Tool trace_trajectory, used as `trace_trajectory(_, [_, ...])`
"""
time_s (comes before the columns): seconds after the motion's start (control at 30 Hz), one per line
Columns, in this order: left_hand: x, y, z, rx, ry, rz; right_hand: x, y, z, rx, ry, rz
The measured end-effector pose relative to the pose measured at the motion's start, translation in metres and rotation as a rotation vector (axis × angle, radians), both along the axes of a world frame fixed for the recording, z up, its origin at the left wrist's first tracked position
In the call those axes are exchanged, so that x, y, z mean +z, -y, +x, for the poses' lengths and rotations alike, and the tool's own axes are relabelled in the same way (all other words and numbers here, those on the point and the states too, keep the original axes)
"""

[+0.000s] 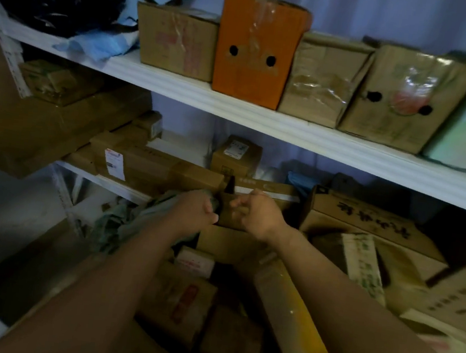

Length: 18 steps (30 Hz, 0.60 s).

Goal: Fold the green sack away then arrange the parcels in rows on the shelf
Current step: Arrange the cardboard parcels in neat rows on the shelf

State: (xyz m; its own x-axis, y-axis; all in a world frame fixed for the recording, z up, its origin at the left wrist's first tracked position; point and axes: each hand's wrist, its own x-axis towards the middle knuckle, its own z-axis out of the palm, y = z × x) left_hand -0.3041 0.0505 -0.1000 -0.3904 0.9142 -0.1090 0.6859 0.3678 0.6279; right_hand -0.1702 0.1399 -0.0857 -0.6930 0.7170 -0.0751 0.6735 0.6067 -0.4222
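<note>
It was a parcel storeroom: white shelves (262, 118) carried rows of taped cardboard boxes (178, 40), with labelled parcels (236, 154) heaped at 6 o'clock.

Dim, soft-focus view with a bluish cast, dark lower corners and wide-angle bending at the edges

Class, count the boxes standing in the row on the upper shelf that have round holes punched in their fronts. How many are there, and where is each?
2. The orange box stands second in the row; the brown holed box stands fourth, near the right end. Holes on other faces would be hidden.
</note>
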Motion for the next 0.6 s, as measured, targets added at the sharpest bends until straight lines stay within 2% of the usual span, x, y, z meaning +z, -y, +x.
trace_trajectory(0.1, [-0.002,-0.004,0.035,0.003,0.105,0.041,0.004,-0.001,0.044,-0.087,-0.085,-0.066])
trace_trajectory(0.2, [-0.011,-0.004,0.072,-0.054,0.202,-0.045,-0.002,-0.003,0.09,-0.169,-0.054,-0.172])
trace_trajectory(0.37, [-0.051,-0.001,0.118,-0.05,0.384,-0.253,-0.021,0.006,0.165,-0.251,0.132,-0.18])
trace_trajectory(0.5, [-0.068,-0.003,0.14,-0.057,0.37,-0.237,-0.053,0.013,0.212,-0.348,0.394,-0.198])
trace_trajectory(0.6, [-0.068,-0.007,0.15,-0.15,0.351,-0.227,-0.07,0.014,0.236,-0.421,0.409,-0.203])
